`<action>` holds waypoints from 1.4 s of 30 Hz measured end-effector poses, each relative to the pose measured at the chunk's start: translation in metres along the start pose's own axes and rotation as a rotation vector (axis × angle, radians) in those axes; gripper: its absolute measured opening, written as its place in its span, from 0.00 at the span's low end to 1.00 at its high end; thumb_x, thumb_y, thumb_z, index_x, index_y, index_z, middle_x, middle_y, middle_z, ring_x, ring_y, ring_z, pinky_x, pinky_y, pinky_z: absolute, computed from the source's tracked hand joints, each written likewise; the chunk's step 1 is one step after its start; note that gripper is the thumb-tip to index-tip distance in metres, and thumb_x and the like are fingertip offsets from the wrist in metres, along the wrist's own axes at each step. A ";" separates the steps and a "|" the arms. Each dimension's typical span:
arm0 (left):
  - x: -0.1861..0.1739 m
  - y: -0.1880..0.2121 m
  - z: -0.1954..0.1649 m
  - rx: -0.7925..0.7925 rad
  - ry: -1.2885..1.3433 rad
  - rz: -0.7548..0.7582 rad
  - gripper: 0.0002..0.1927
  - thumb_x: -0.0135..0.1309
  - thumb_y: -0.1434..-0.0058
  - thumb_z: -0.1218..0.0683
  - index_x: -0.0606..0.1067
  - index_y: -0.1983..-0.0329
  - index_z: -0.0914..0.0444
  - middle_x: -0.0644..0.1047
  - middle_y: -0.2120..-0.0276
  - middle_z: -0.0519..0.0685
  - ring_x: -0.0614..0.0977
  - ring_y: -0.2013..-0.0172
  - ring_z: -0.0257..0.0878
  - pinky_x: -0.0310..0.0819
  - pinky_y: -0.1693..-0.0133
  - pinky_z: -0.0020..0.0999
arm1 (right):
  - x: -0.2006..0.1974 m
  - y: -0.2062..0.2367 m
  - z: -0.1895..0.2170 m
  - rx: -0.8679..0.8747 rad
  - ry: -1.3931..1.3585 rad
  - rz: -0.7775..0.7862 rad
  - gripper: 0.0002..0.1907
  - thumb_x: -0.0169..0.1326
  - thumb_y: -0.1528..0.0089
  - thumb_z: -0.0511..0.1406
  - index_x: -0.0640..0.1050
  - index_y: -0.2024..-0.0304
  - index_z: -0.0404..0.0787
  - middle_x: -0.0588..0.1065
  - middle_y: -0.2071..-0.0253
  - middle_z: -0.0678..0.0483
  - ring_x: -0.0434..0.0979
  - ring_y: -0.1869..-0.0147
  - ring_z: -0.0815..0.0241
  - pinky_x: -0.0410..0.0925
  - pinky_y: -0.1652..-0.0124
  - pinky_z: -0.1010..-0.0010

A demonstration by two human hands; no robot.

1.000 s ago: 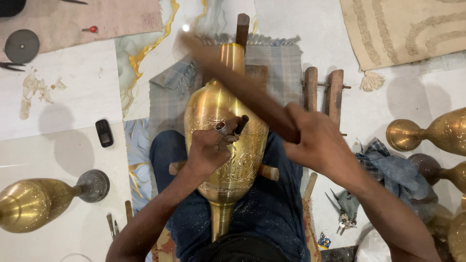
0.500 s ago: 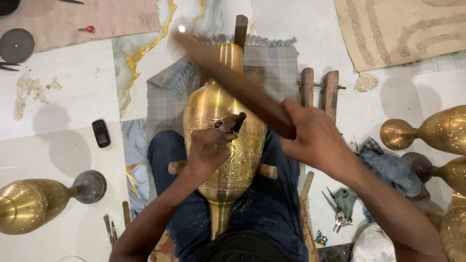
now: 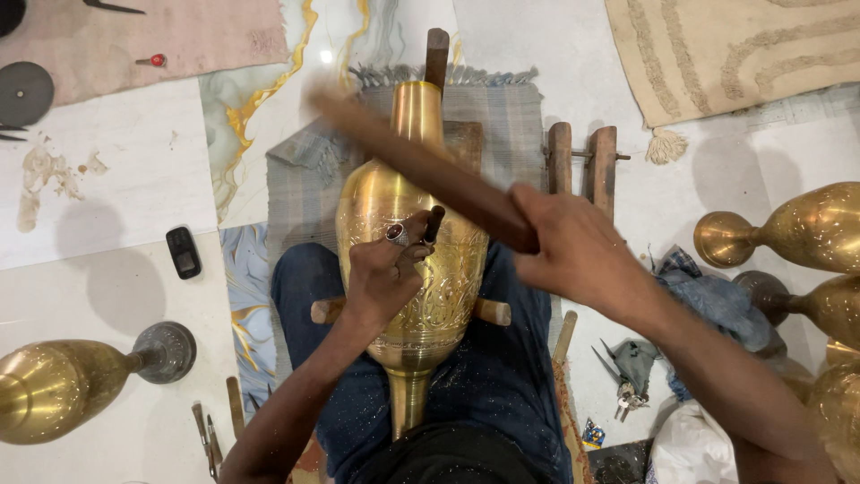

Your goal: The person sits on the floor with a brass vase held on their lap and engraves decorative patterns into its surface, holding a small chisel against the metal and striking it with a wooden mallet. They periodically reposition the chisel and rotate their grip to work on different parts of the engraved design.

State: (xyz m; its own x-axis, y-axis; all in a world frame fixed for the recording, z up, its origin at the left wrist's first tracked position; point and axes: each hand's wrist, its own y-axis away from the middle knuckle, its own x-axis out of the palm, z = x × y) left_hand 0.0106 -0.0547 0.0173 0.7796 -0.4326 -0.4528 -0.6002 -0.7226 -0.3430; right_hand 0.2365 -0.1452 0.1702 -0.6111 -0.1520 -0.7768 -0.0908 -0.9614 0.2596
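Observation:
A large brass vase [image 3: 408, 184] lies lengthwise across my lap, its belly covered with engraved patterns. My left hand [image 3: 383, 273] rests on the belly and pinches a short dark chisel [image 3: 433, 224] upright against the metal; a ring with a dark stone is on one finger. My right hand [image 3: 573, 251] grips a long brown wooden stick [image 3: 421, 170], blurred by motion, slanting up to the left over the vase and above the chisel. A wooden bar [image 3: 491, 311] lies crosswise under the vase.
Another brass vase [image 3: 63, 384] lies at the left, more brass vases [image 3: 797, 233] at the right. A small black phone [image 3: 183, 252], a striped grey mat [image 3: 309, 193], wooden posts [image 3: 580, 157], blue cloth [image 3: 717, 300], scissors [image 3: 618, 372] and small tools [image 3: 208, 435] surround me on the tiled floor.
The wooden stick has swung with my right hand, its far end now lower and more to the right. My left hand keeps the chisel at the same spot.

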 end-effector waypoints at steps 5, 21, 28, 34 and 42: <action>0.000 0.000 -0.003 -0.022 -0.030 -0.010 0.29 0.50 0.49 0.71 0.75 0.41 0.67 0.84 0.62 0.57 0.89 0.59 0.42 0.86 0.60 0.28 | 0.000 -0.002 0.006 0.040 0.030 -0.070 0.13 0.54 0.50 0.30 0.68 0.64 0.37 0.70 0.80 0.50 0.74 0.80 0.51 0.67 0.79 0.57; -0.002 0.001 -0.007 -0.102 -0.023 -0.020 0.22 0.48 0.43 0.69 0.79 0.46 0.70 0.85 0.60 0.57 0.90 0.61 0.41 0.86 0.59 0.32 | -0.005 -0.003 0.018 -0.041 0.291 0.020 0.15 0.57 0.52 0.30 0.69 0.65 0.37 0.72 0.79 0.44 0.76 0.73 0.43 0.67 0.71 0.50; -0.004 0.000 -0.010 0.001 0.020 -0.042 0.27 0.50 0.51 0.69 0.76 0.44 0.74 0.83 0.54 0.61 0.88 0.59 0.44 0.86 0.56 0.33 | 0.003 -0.006 0.012 -0.012 0.199 -0.007 0.17 0.56 0.52 0.31 0.68 0.62 0.37 0.71 0.79 0.46 0.75 0.76 0.44 0.67 0.73 0.51; 0.000 0.001 -0.013 -0.064 0.013 -0.096 0.25 0.50 0.48 0.69 0.77 0.45 0.73 0.84 0.59 0.59 0.89 0.63 0.42 0.85 0.60 0.32 | 0.001 -0.007 0.009 -0.213 0.213 -0.167 0.19 0.58 0.53 0.31 0.67 0.62 0.35 0.71 0.76 0.43 0.74 0.69 0.36 0.65 0.68 0.44; 0.004 0.003 -0.010 0.000 -0.028 -0.184 0.21 0.46 0.41 0.70 0.78 0.46 0.70 0.85 0.64 0.57 0.90 0.64 0.41 0.85 0.63 0.30 | -0.006 -0.010 0.024 -0.090 0.273 -0.046 0.19 0.57 0.52 0.31 0.69 0.60 0.37 0.73 0.76 0.43 0.76 0.72 0.38 0.66 0.72 0.46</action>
State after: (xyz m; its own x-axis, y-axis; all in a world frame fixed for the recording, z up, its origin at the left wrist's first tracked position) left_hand 0.0142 -0.0641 0.0229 0.8708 -0.2782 -0.4055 -0.4484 -0.7877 -0.4224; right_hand 0.2219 -0.1287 0.1860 -0.3727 -0.1521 -0.9154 -0.0358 -0.9834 0.1780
